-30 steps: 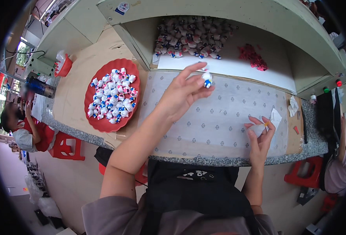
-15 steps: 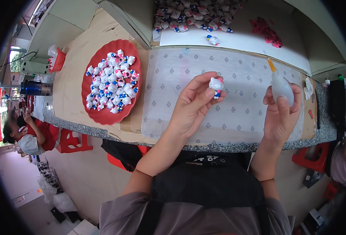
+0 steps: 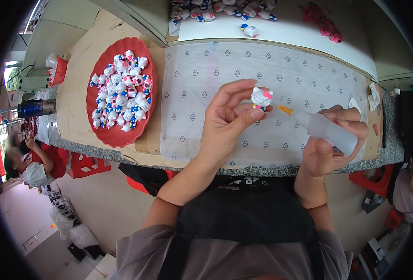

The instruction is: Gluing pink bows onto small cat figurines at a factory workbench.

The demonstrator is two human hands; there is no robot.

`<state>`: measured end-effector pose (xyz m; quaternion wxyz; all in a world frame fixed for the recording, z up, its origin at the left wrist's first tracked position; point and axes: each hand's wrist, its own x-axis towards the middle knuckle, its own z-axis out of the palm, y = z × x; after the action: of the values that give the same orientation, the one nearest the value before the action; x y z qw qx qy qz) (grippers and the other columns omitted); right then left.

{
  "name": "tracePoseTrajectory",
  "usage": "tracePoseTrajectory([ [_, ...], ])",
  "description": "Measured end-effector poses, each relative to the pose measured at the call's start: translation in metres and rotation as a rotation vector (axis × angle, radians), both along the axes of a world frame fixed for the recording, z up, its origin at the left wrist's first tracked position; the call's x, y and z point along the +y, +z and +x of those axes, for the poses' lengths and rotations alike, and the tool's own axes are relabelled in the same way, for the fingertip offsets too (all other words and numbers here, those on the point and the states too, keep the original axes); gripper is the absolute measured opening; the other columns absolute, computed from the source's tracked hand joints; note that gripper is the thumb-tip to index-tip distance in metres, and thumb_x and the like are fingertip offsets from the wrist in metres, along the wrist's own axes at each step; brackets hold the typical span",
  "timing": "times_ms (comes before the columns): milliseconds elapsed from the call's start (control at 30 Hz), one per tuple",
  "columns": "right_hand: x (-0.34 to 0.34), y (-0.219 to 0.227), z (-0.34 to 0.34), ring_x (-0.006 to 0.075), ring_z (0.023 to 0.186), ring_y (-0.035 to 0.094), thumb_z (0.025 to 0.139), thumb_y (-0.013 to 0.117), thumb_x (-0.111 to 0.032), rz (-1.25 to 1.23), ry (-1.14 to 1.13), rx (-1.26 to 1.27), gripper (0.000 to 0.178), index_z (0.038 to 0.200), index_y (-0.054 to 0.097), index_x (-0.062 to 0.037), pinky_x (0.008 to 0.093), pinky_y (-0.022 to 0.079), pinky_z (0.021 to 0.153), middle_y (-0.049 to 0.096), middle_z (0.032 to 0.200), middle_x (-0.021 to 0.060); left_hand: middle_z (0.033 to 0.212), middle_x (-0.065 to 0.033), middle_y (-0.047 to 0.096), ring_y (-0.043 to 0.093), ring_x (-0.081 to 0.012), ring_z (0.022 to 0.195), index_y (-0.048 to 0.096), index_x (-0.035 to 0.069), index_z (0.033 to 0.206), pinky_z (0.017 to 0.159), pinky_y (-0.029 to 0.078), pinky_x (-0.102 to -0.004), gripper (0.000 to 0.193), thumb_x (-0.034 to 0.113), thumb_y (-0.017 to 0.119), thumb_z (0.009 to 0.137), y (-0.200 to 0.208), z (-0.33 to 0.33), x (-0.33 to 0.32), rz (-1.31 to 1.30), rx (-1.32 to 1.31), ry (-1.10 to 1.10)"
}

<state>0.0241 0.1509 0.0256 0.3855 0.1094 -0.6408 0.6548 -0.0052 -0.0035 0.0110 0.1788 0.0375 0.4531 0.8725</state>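
Observation:
Between the thumb and fingers of my left hand (image 3: 227, 119) is a small white cat figurine (image 3: 261, 97) with a pink bow and a blue lower part. It is upright, its front toward me. My right hand (image 3: 332, 144) is closed around a translucent squeeze bottle (image 3: 330, 133) with an orange needle tip (image 3: 285, 110). The bottle is tilted, and its thin needle points left at the figurine's lower side. Whether the needle touches the figurine I cannot tell. Both hands are above a white printed sheet (image 3: 192, 116) on the workbench.
A red scalloped tray (image 3: 94, 126) heaped with similar figurines stands at the left. The shelf (image 3: 206, 33) behind holds more figurines, one lying apart, and a pile of pink pieces (image 3: 325, 28). A red basket (image 3: 59, 71) and dark can (image 3: 36, 107) are farther left. Another person (image 3: 40, 161) sits beyond.
My right hand has tipped the bottle from upright to slanting, bringing its needle left to the figurine. The figurine has turned slightly in my left hand. The whole view has shifted a little.

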Motion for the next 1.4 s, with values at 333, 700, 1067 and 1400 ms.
tracePoseTrajectory([
  [333,-0.0011,0.0047,0.0036,0.0167,0.063,0.053,0.053,0.077,-0.006,0.2,0.117,0.061,0.051,0.09,0.043,-0.0051,0.0247,0.046,0.054,0.048,0.083,0.0097,0.105,-0.0094,0.049,0.051,-0.0144,0.092,0.042,0.0,0.113,0.076,0.045,-0.0285,0.044,-0.002,0.058,0.072,-0.0002,0.0016,0.0019,-0.049,0.038,0.043],
  [700,-0.0019,0.0046,0.0033,0.0168,0.062,0.053,0.051,0.078,-0.005,0.235,0.122,0.069,0.053,0.09,0.043,-0.005,0.0244,0.046,0.053,0.048,0.083,0.0097,0.101,-0.0073,0.051,0.053,-0.0095,0.083,0.043,-0.002,0.111,0.073,0.043,-0.0198,0.043,-0.006,0.058,0.071,0.0013,0.0029,0.0023,-0.019,0.012,0.042],
  [1067,0.0009,0.0034,0.0032,0.0165,0.061,0.052,0.054,0.076,-0.004,0.212,0.12,0.084,0.049,0.09,0.043,-0.0042,0.0234,0.044,0.051,0.048,0.084,0.0107,0.105,-0.0097,0.05,0.052,-0.0135,0.088,0.043,0.0,0.112,0.075,0.045,-0.0282,0.043,-0.001,0.059,0.071,-0.0014,0.0022,0.0014,-0.061,0.027,0.031],
  [1400,0.0017,0.0025,0.0026,0.0165,0.06,0.052,0.054,0.076,-0.005,0.227,0.097,0.105,0.049,0.09,0.043,-0.0044,0.0234,0.043,0.05,0.047,0.083,0.0104,0.101,-0.008,0.052,0.052,-0.0127,0.087,0.043,-0.001,0.111,0.076,0.045,-0.0284,0.042,0.0,0.059,0.071,-0.0017,0.0023,0.0007,-0.066,0.024,-0.014],
])
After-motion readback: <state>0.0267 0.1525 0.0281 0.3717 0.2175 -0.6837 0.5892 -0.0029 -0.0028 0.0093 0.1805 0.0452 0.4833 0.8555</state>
